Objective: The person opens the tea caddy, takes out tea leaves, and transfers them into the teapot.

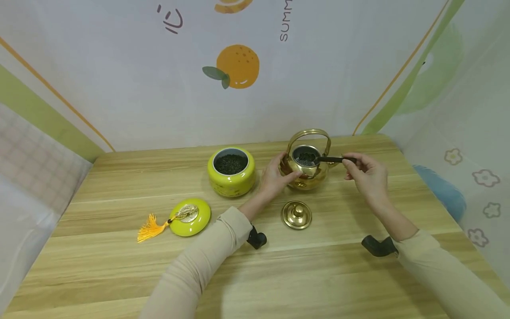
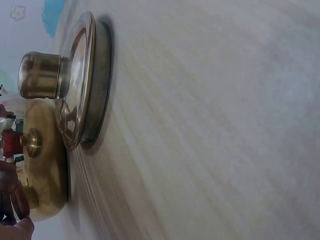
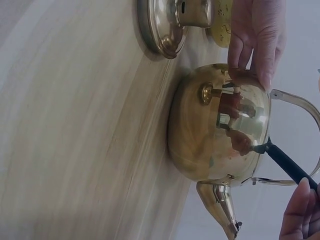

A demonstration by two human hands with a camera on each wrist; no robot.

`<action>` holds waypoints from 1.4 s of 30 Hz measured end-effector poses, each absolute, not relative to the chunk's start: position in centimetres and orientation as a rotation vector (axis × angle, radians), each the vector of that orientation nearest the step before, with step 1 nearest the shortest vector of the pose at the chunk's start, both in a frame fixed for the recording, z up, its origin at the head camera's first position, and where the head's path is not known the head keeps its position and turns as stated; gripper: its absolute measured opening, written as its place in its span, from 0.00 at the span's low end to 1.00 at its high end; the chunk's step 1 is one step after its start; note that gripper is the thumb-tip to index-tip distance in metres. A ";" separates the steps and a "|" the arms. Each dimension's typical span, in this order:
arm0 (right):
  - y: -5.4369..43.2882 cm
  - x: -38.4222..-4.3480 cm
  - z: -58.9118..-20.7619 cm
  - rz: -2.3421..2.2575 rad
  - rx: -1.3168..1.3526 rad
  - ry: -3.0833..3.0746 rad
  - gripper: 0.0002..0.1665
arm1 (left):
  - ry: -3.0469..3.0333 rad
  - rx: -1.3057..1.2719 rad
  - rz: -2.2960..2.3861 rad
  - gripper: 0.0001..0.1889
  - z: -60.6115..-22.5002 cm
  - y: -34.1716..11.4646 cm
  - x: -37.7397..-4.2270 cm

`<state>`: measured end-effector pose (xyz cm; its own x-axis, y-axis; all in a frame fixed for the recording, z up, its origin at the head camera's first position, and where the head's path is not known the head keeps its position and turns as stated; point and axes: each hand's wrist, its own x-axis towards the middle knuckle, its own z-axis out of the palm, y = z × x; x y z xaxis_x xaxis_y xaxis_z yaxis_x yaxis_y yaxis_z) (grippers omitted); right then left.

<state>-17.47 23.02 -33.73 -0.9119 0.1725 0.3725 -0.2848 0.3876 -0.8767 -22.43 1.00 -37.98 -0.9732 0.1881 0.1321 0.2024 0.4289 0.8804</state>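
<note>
Right grip [image 1: 368, 178] pinches slim black-handled scoop [image 1: 334, 159]; axis points left into round brass kettle [image 1: 312, 178]; left grip [image 1: 275, 178] cups kettle.

the kettle [image 3: 195, 140] is smooth, glossy metal.

a worktop [image 1: 318, 274] with pale yellowish-brown wood grain carries everything. on it the brass kettle [image 1: 316, 178] stands upright. just left of the kettle stands a round yellow-green jar [image 1: 232, 185], also upright. a brass lid [image 1: 296, 215] lies flat on the kettle's near side. farther left of the kettle, and nearer the person, lies a yellow-green lid [image 1: 201, 219] with an orange tassel [image 1: 150, 229].
</note>
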 end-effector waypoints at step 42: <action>23.5 -16.0 -33.9 1.906 0.125 -1.827 0.07 | -2.692 -0.333 -1.638 0.40 -37.0 0.6 -21.5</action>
